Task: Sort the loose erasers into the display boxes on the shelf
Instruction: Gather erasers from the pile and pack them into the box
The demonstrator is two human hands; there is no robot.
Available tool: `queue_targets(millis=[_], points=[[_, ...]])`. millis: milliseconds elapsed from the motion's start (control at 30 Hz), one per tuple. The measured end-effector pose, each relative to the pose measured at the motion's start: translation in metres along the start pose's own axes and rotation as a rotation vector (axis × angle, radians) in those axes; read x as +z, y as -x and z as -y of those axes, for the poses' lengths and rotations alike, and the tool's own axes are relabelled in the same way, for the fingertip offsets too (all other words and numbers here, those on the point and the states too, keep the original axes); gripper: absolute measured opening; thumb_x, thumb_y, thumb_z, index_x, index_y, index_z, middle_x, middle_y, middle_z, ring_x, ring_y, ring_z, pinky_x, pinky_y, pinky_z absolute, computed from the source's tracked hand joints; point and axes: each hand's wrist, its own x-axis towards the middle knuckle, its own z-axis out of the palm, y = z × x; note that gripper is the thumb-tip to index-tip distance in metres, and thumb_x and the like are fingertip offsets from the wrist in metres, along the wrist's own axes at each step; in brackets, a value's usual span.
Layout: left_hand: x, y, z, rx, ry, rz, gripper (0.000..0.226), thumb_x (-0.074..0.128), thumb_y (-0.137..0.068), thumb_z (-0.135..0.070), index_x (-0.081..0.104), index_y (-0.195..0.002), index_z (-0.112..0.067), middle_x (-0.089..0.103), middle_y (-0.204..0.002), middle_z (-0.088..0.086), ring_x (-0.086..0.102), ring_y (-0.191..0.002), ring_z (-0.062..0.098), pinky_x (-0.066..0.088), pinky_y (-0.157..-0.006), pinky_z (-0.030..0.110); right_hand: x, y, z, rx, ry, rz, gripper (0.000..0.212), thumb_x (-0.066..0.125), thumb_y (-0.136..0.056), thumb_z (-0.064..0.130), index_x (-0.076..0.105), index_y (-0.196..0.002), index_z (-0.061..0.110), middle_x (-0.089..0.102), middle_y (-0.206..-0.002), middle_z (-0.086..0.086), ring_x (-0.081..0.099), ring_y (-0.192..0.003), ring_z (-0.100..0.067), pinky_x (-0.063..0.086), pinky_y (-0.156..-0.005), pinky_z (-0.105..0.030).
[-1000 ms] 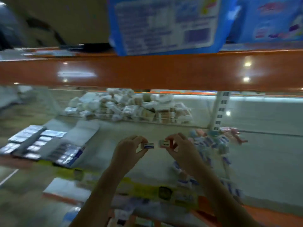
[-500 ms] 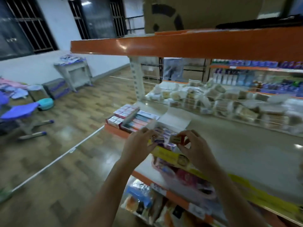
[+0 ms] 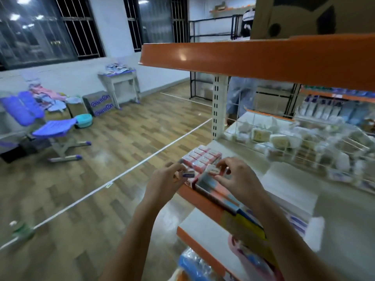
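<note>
Erasers: two are in hand, both at the left end of the shelf [image 3: 200, 199], directly over the display boxes. My left hand [image 3: 165, 182] pinches a blue-labelled eraser [image 3: 188, 175] between thumb and curled fingertips, just off the shelf's front edge, beside the pink-filled display box [image 3: 200, 159]. My right hand [image 3: 236, 177] pinches a red-labelled eraser [image 3: 213, 170] the same way, fingers bent down over the nearer display box [image 3: 211, 185], which shows pink and blue contents. I judge these pieces light, small and slightly yielding, with paper sleeves that may slide; hold is best taken across the narrow sides at mid-length, so the label faces up for seating. Dropping risk is low but misfiling is possible, as the labels are blurred here. Further along the shelf, behind a wire rail, lie wrapped packets [image 3: 284, 140].
</note>
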Motion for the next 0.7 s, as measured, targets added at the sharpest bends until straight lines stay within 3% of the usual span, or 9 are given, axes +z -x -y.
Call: queue_targets(millis=[100, 267, 367, 500, 600, 700], points=[[-0.004, -0.024, 0.028, -0.068, 0.028, -0.009, 0.016, 0.073, -0.079, -0.023, 0.069, -0.093, -0.026, 0.057, -0.091, -0.013, 0.058, -0.072, 0.009, 0.038, -0.058, 0.016, 0.019, -0.035, 0.005, -0.009, 0.029, 0.056, 0.025, 0.067, -0.083, 0.028, 0.060, -0.106, 0.022, 0.050, -0.096, 0.010, 0.049, -0.087, -0.006, 0.038, -0.074, -0.017], [-0.006, -0.051, 0.066, -0.042, 0.066, 0.017, 0.016, 0.074, -0.078, -0.022, 0.068, -0.093, -0.025, 0.057, -0.090, -0.016, 0.055, -0.071, 0.004, 0.042, -0.061, 0.022, 0.058, -0.069, 0.013, -0.005, 0.104, 0.172, 0.023, 0.063, -0.085, 0.031, 0.058, -0.106, 0.022, 0.053, -0.104, 0.007, 0.048, -0.095, -0.008, 0.040, -0.078, -0.019], [-0.007, -0.067, 0.082, -0.004, 0.073, 0.078, 0.017, 0.074, -0.079, -0.021, 0.068, -0.095, -0.025, 0.055, -0.090, -0.017, 0.054, -0.072, 0.002, 0.042, -0.063, 0.018, 0.079, -0.077, 0.017, 0.036, 0.127, 0.218, 0.024, 0.061, -0.086, 0.034, 0.057, -0.106, 0.021, 0.052, -0.107, 0.006, 0.047, -0.101, -0.010, 0.041, -0.086, -0.022], [-0.007, -0.088, 0.102, 0.094, 0.100, 0.141, 0.017, 0.074, -0.078, -0.022, 0.069, -0.094, -0.026, 0.056, -0.089, -0.018, 0.051, -0.070, -0.008, 0.034, -0.059, 0.006, 0.100, -0.083, 0.022, 0.126, 0.172, 0.184, 0.025, 0.060, -0.087, 0.034, 0.056, -0.108, 0.021, 0.051, -0.111, 0.004, 0.043, -0.107, -0.011, 0.038, -0.091, -0.024], [-0.009, -0.103, 0.114, 0.183, 0.144, 0.201, 0.015, 0.073, -0.079, -0.024, 0.068, -0.093, -0.026, 0.056, -0.088, -0.017, 0.053, -0.070, -0.002, 0.036, -0.061, 0.007, 0.108, -0.086, 0.027, 0.215, 0.200, 0.141, 0.027, 0.059, -0.087, 0.033, 0.056, -0.111, 0.021, 0.049, -0.113, 0.005, 0.041, -0.110, -0.012, 0.036, -0.094, -0.025], [-0.010, -0.118, 0.121, 0.296, 0.197, 0.239, 0.016, 0.075, -0.078, -0.022, 0.069, -0.093, -0.025, 0.057, -0.089, -0.015, 0.054, -0.073, 0.003, 0.043, -0.064, 0.017, 0.114, -0.087, 0.033, 0.291, 0.239, 0.106, 0.031, 0.061, -0.086, 0.034, 0.054, -0.113, 0.023, 0.047, -0.115, 0.007, 0.039, -0.112, -0.011, 0.035, -0.096, -0.025]])
